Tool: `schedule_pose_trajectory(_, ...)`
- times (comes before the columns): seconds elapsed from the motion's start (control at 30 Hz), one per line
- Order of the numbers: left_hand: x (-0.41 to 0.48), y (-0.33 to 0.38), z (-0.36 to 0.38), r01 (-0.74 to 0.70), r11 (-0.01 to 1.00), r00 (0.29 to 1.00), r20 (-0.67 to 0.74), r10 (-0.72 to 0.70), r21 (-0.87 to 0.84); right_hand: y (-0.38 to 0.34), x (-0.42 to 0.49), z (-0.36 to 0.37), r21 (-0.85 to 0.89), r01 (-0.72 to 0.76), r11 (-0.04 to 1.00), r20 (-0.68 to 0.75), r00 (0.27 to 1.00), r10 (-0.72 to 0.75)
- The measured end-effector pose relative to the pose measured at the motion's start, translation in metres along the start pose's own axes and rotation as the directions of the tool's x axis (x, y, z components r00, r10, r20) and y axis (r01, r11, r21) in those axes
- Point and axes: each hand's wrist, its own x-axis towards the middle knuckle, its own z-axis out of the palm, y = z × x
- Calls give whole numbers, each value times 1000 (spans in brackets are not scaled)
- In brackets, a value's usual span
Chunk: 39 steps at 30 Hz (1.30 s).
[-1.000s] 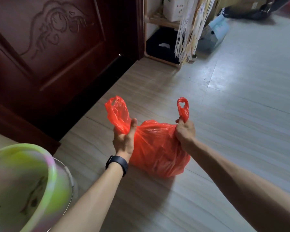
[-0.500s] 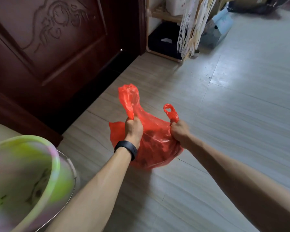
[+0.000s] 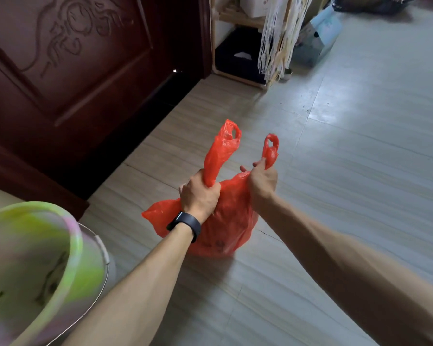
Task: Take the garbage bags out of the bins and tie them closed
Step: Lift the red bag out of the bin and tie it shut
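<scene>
Gripping red bag (image 3: 225, 221) handles, both hands (image 3: 200, 196), bin (image 3: 68, 228) left, door (image 3: 73, 71) behind

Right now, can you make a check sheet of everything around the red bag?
Surface: pale tiled floor, bare around the bag.
Job's things: red garbage bag out of the green bin, both handles up, not tied.
Clutter: blue box and wooden shelf far off.
Hands: left hand grips the left handle; right hand grips the right handle.
Cables: nothing seen.
Surroundings: dark carved wooden door; hanging white fringe.
</scene>
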Motion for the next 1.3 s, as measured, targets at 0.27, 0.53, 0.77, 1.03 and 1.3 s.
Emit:
schedule_pose_trajectory(0.27, 12, -5, 7, 258, 912, 965, 38, -260, -319, -3, -9, 11, 89, 36, 995, 60, 997, -41)
schedule_pose_trajectory(0.53, 9, 11, 11, 429, 491, 903, 355, -241, -759, 4, -1, -1, -85, -96, 992, 175, 978, 110)
schedule_pose_trajectory(0.77, 8, -7, 28, 348, 761, 907, 401, -127, -548, 5, 1, -7, 1, -197, 980, 251, 949, 191)
schedule_pose_trajectory(1.03, -1, -11, 42, 342, 786, 922, 346, -174, -515, 27, 11, -11, -168, -139, 976, 262, 948, 180)
schedule_pose_trajectory(1.3, -1, -16, 29, -147, 989, 968, 203, 149, -27, 30, 19, -23, -217, -257, 942, 362, 875, 323)
